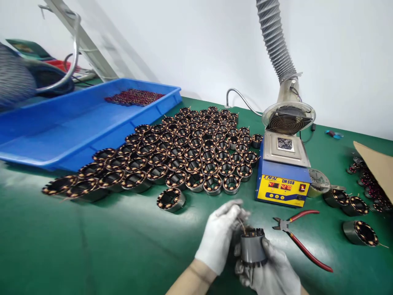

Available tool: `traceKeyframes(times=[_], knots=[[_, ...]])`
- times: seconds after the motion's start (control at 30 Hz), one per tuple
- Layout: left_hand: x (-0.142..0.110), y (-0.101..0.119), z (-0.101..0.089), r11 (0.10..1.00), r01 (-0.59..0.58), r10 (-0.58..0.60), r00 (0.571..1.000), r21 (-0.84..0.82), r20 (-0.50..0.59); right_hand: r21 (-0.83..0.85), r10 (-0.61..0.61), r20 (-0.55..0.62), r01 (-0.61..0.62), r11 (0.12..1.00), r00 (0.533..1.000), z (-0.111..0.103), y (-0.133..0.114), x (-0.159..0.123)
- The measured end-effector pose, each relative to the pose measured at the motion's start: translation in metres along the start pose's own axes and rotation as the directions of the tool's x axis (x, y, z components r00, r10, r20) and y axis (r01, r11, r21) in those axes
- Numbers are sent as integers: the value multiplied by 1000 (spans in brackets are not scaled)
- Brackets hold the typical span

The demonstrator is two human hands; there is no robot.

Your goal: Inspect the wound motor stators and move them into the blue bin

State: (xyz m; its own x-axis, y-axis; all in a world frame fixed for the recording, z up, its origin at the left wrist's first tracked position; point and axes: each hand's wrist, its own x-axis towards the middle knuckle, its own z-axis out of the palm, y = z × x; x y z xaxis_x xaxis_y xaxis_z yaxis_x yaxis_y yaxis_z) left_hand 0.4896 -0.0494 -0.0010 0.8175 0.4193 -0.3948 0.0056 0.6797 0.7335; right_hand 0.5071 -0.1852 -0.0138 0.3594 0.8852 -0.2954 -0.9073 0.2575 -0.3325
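Both my hands wear white gloves near the bottom middle. My right hand [270,272] is wrapped round a grey metal stator ring [252,248] with copper windings, held upright above the green mat. My left hand [219,235] is closed in a pinch at the ring's top edge, on thin copper wire ends [242,224]. Red-handled cutters [302,237] lie on the mat just right of my hands. One single stator [170,199] lies apart, ahead and left of my left hand.
Several rows of wound stators [190,155] cover the green mat [92,246]. A blue and yellow solder pot [284,170] stands under a grey fume hose [276,41]. A blue tray [76,123] sits at left; more stators [359,231] and cardboard [377,164] at right.
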Motion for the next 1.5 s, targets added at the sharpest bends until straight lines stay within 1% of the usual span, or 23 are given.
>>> traceKeyframes(times=[0.07, 0.13, 0.2, 0.27, 0.33, 0.43, 0.57, 0.63, 0.7, 0.77, 0.8, 0.87, 0.93, 1.0, 1.07, 1.1, 1.17, 1.23, 1.27, 1.3, 1.37, 1.43, 1.5], knots=[[3, 3, -6, 998, -58, 57, 998, -28, -30, 60, 11, 15, -12, 998, 1000, 0, -3, -2], [2, 4, -8, 989, -38, 19, 992, 145, 128, 104, 14, -16, -12, 994, 1000, -1, -4, -1], [-3, 3, -6, 918, -52, -106, 922, 392, 372, 127, -9, -87, 20, 992, 996, -3, -5, -1], [-10, 1, -1, 836, -122, -187, 854, 535, 486, 140, -8, -137, 27, 990, 990, -3, -6, -1], [-15, 2, 5, 798, -120, -202, 870, 590, 450, 158, 25, -152, -1, 987, 988, -4, -7, -1], [-16, 6, 12, 807, -32, -218, 912, 589, 347, 148, 54, -95, -40, 988, 994, -3, -8, -3], [-7, 7, 12, 850, 37, -84, 994, 525, 66, 47, 69, 7, -69, 997, 998, -2, -7, -3], [0, 6, 8, 910, 17, -17, 1000, 415, -4, 41, 76, 19, -77, 996, 997, -1, -7, -3], [5, 4, 4, 977, -48, 57, 998, 208, -36, 53, 48, 22, -49, 997, 999, -1, -7, -3], [6, 4, 2, 995, -77, 78, 997, 59, -3, 48, 36, 13, -37, 998, 999, -2, -8, -2], [5, 4, 2, 996, -50, 46, 997, 67, 66, 38, 38, 7, -39, 999, 999, -2, -7, -2], [0, 3, 7, 970, 32, -78, 980, 241, 184, 14, 12, -25, -11, 1000, 1000, -4, -5, 1], [-5, 3, 11, 903, 59, -142, 976, 426, 166, -53, -76, -76, 72, 996, 994, -5, -1, 3], [-6, 4, 10, 866, 28, -74, 995, 499, 73, -182, -210, -146, 182, 966, 967, -5, 6, 5], [-3, 9, 4, 890, -13, 6, 1000, 456, 16, -375, -359, -235, 256, 891, 903, -6, 14, 5], [-1, 12, 1, 915, -37, 42, 999, 401, -5, -486, -448, -279, 278, 829, 849, -7, 18, 5], [1, 18, -5, 949, -89, 92, 996, 302, 3, -711, -657, -305, 295, 639, 689, -10, 25, 6], [-1, 19, -5, 957, -72, 35, 990, 281, 137, -879, -827, -195, 280, 386, 527, -15, 30, 8], [-3, 16, -2, 950, -35, -37, 974, 310, 225, -929, -874, -112, 261, 261, 474, -18, 31, 9], [-5, 12, 1, 939, 0, -105, 952, 343, 289, -960, -895, -27, 238, 147, 445, -20, 32, 11], [-8, -1, 8, 930, 47, -167, 938, 365, 305, -985, -890, 101, 170, -26, 445, -23, 31, 14], [-9, -10, 12, 954, 63, -131, 967, 293, 218, -983, -865, 183, 116, -145, 468, -23, 28, 15], [-8, -11, 12, 989, 82, -98, 986, 125, 133, -970, -847, 241, 102, -219, 475, -24, 26, 15]])
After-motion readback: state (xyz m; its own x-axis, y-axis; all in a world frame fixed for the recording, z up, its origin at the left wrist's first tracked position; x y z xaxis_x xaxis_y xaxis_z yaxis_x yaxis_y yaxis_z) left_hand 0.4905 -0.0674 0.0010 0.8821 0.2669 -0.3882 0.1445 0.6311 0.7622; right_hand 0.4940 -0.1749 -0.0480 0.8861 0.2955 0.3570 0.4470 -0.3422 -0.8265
